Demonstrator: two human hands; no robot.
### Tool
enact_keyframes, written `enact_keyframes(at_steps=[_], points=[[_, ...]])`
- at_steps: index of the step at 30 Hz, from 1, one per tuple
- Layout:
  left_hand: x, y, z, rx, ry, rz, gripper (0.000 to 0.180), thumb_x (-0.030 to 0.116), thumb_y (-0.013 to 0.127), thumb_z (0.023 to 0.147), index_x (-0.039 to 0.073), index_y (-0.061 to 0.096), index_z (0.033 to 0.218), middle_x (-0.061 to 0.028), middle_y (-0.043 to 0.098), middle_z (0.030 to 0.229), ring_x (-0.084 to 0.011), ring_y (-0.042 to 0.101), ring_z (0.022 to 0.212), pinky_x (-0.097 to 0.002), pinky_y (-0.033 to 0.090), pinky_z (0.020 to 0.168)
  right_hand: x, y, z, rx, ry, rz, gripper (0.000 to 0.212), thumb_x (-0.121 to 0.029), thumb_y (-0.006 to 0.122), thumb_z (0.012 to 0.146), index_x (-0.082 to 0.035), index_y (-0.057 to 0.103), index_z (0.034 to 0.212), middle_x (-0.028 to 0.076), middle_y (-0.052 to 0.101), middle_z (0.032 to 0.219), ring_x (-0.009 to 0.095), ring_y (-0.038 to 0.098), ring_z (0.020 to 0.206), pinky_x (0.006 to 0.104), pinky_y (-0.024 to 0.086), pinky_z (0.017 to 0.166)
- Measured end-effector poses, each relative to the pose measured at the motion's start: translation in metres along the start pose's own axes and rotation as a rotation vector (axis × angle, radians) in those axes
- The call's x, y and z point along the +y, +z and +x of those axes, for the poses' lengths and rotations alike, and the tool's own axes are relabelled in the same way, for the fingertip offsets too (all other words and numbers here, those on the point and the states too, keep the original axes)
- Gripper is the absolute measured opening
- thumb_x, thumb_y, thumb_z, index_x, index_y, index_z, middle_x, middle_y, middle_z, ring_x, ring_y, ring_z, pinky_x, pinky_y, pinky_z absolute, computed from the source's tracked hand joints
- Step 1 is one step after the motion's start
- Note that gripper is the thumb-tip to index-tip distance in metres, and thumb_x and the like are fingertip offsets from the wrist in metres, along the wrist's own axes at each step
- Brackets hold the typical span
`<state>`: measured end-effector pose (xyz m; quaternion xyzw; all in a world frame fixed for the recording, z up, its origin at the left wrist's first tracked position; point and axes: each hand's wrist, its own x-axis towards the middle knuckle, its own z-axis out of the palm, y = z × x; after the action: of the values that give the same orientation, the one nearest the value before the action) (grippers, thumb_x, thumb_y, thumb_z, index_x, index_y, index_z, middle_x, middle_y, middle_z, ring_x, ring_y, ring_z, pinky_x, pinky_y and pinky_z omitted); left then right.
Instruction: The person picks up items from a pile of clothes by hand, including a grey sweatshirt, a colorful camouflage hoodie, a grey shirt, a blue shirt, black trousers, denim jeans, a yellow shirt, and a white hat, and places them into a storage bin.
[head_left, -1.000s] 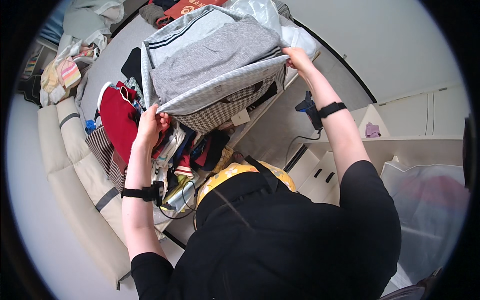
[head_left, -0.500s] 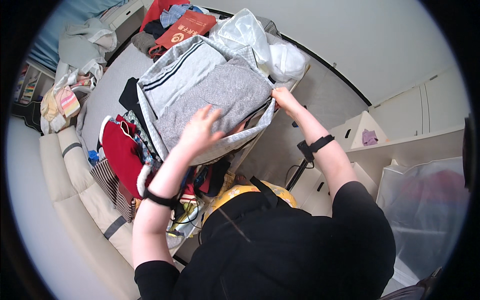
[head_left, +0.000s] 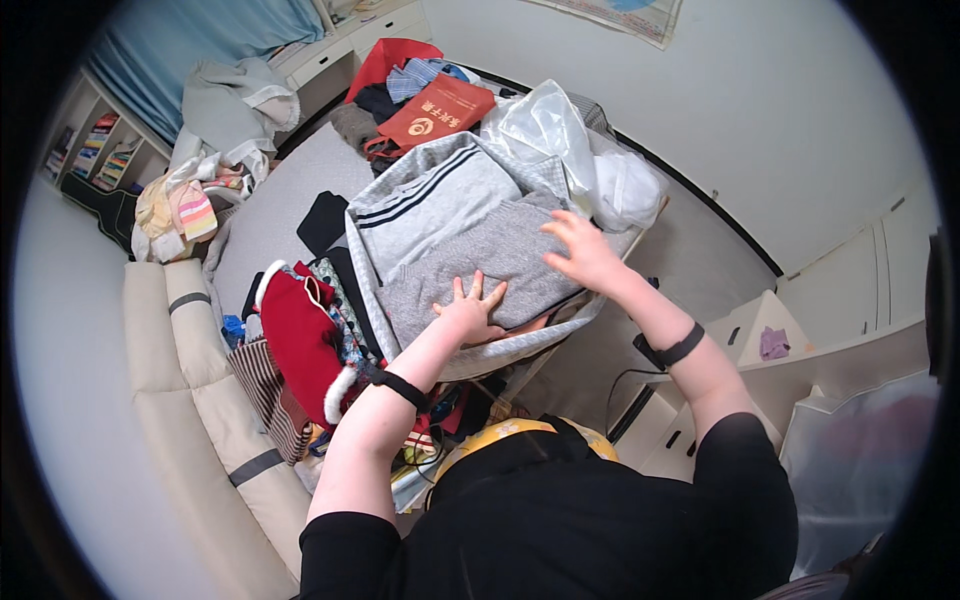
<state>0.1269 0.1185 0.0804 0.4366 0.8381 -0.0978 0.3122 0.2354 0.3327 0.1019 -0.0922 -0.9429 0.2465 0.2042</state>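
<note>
A fabric storage bin [head_left: 362,290] with a pale patterned lining stands on the bed, full of folded clothes. On top lies a grey knitted garment [head_left: 440,262]. Behind it is a light grey garment with dark stripes [head_left: 450,200]. My left hand [head_left: 472,311] rests with fingers spread on the near part of the grey knit. My right hand [head_left: 582,252] is at the knit's right end, fingers apart and holding nothing; whether it touches the cloth I cannot tell.
A red garment with white fluffy trim [head_left: 298,325] and other clothes lie left of the bin. Behind it are a red bag [head_left: 440,112] and white plastic bags [head_left: 545,130]. A cream padded headboard [head_left: 165,345] is at the left, a white drawer cabinet [head_left: 665,440] at the right.
My right hand has let go of the bin's right rim and moved in over the grey knit. My left hand has come down onto the knit. The view has shifted.
</note>
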Motion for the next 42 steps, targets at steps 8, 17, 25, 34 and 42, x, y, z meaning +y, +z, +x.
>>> enact_keyframes(at_steps=[8, 17, 25, 34, 42], points=[[-0.066, 0.037, -0.004, 0.206, 0.289, -0.017, 0.086, 0.047, 0.065, 0.076, 0.019, 0.024, 0.146, -0.024, 0.013, 0.15, -0.042, 0.013, 0.138, -0.0431, 0.027, 0.11, 0.017, 0.045, 0.034, -0.814, 0.101, -0.415, 0.09, -0.056, 0.067, 0.073, -0.037, 0.018, 0.146, 0.013, -0.002, 0.154, 0.039, -0.001, 0.141, 0.0708, 0.019, 0.1], [-0.083, 0.046, 0.003, 0.098, 0.432, -0.044, 0.091, 0.045, 0.068, 0.073, 0.018, 0.022, 0.146, -0.0264, 0.008, 0.15, -0.0451, 0.009, 0.138, -0.0443, 0.021, 0.112, -0.014, 0.049, 0.02, -0.845, 0.162, -0.606, 0.092, -0.054, 0.067, 0.074, -0.037, 0.013, 0.146, 0.013, -0.004, 0.154, 0.039, 0.0, 0.141, 0.0644, 0.023, 0.103], [-0.083, 0.046, 0.006, 0.058, 0.453, -0.011, 0.092, 0.044, 0.067, 0.074, 0.017, 0.019, 0.147, -0.0251, 0.007, 0.151, -0.0452, 0.008, 0.138, -0.0463, 0.021, 0.112, -0.028, 0.051, 0.023, -0.841, 0.19, -0.66, 0.095, -0.049, 0.071, 0.072, -0.037, 0.013, 0.146, 0.013, -0.002, 0.154, 0.04, 0.006, 0.14, 0.0622, 0.031, 0.101], [-0.099, 0.029, 0.0, 0.045, 0.527, -0.051, 0.085, 0.045, 0.065, 0.077, 0.014, 0.025, 0.145, -0.0241, 0.015, 0.15, -0.0409, 0.016, 0.138, -0.042, 0.024, 0.111, -0.002, 0.027, 0.094, -0.883, 0.072, -0.332, 0.051, -0.046, 0.06, 0.081, -0.012, 0.061, 0.118, 0.02, 0.059, 0.118, 0.032, 0.059, 0.106, 0.0344, 0.045, 0.093], [-0.168, -0.077, -0.013, 0.085, 0.216, -0.413, 0.06, 0.037, 0.062, 0.083, 0.006, 0.046, 0.133, -0.0218, 0.056, 0.122, -0.0316, 0.054, 0.114, -0.0371, 0.041, 0.099, 0.047, -0.001, 0.23, -0.638, -0.023, -0.361, 0.04, -0.037, 0.06, 0.083, -0.009, 0.065, 0.111, 0.015, 0.067, 0.1, 0.03, 0.064, 0.093, 0.0389, 0.049, 0.082]])
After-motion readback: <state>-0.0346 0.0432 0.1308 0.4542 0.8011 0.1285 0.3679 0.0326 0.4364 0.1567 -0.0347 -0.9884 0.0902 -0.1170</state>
